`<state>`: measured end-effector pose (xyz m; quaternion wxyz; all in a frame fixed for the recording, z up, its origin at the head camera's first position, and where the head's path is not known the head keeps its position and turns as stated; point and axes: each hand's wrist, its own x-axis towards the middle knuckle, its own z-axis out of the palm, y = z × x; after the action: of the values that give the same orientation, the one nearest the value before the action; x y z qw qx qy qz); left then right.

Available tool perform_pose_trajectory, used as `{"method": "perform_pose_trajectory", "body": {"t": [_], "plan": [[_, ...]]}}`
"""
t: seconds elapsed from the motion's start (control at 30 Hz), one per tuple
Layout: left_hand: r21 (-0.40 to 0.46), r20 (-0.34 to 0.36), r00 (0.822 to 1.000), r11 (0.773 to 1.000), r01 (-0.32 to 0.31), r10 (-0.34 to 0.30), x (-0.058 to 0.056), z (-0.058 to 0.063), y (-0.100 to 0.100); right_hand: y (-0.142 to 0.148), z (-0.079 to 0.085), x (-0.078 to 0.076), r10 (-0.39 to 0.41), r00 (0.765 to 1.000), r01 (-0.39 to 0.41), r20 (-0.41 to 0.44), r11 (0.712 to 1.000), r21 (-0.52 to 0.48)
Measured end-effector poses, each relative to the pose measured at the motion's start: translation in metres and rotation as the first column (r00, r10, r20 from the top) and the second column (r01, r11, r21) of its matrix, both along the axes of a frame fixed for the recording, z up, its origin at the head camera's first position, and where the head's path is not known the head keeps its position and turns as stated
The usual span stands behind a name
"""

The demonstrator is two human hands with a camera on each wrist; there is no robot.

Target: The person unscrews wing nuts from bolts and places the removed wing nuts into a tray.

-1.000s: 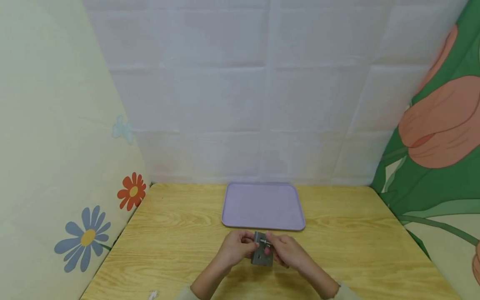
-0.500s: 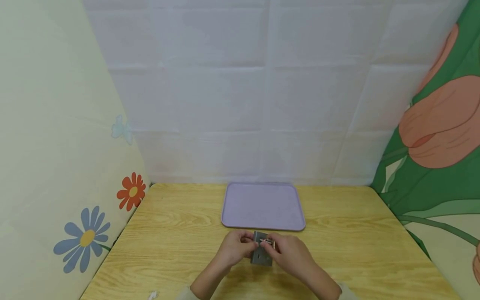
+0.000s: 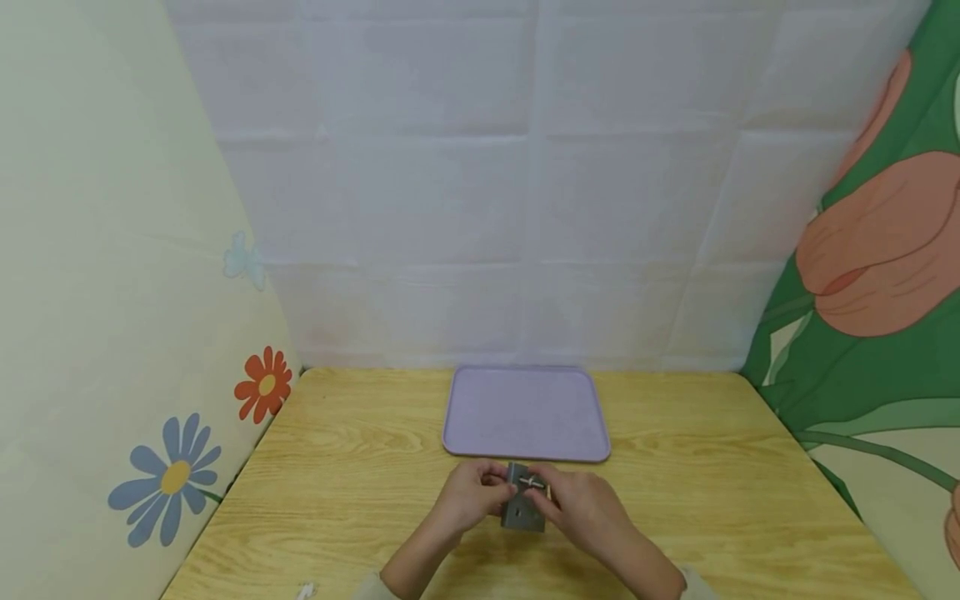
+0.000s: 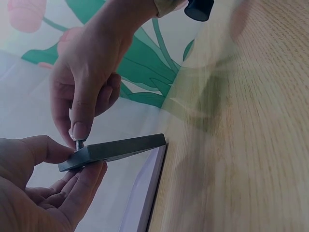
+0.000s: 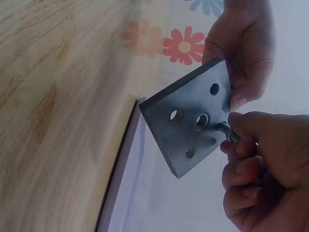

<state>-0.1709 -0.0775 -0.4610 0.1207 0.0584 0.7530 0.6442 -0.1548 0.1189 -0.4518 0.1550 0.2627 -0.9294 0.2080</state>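
Note:
A thick grey metal plate (image 3: 525, 515) is held above the table, just in front of the tray. Several round holes show in its face (image 5: 188, 134) in the right wrist view, one of them threaded. My left hand (image 3: 468, 497) grips the plate's edge between thumb and fingers. A small silver bolt (image 5: 232, 135) stands out from the plate close to that edge. My right hand (image 3: 587, 504) pinches the bolt's outer end with thumb and index finger, the other fingers curled. Seen from the left wrist, the bolt's threaded shank (image 4: 79, 144) meets the plate upright.
A purple tray (image 3: 525, 412) lies on the wooden table (image 3: 360, 492) against the white backdrop (image 3: 420, 208). Near the table's front left is a small white object (image 3: 305, 591), too small to identify. Flower-printed sheets hang at both sides.
My right hand's thumb and fingers have shifted around the bolt, the thumb now in front of the plate. The left hand and plate have stayed in place.

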Motion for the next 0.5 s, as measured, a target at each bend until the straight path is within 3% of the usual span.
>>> {"method": "perform_pose_trajectory", "body": {"t": [0.1, 0.23, 0.37, 0.5], "plan": [[0.003, -0.001, 1.000, 1.000, -0.002, 0.002, 0.0002, -0.0003, 0.0000, 0.0002, -0.0002, 0.0002, -0.019, 0.999, 0.021, 0.049, 0.999, -0.037], [0.004, -0.010, 1.000, 1.000, -0.007, 0.007, 0.0005, -0.0010, 0.0006, 0.0007, 0.0006, -0.0012, -0.066, 0.979, 0.091, 0.191, 0.988, -0.126], [0.003, -0.016, 1.000, 1.000, -0.012, 0.012, 0.0013, -0.0006, 0.0013, 0.0022, 0.0014, -0.0045, -0.088, 0.943, 0.165, 0.321, 0.961, -0.220], [0.004, -0.016, 1.000, 1.000, -0.015, 0.015, 0.0026, 0.0005, 0.0015, 0.0034, 0.0004, -0.0060, -0.005, 0.876, 0.198, 0.482, 0.915, -0.351]]}}
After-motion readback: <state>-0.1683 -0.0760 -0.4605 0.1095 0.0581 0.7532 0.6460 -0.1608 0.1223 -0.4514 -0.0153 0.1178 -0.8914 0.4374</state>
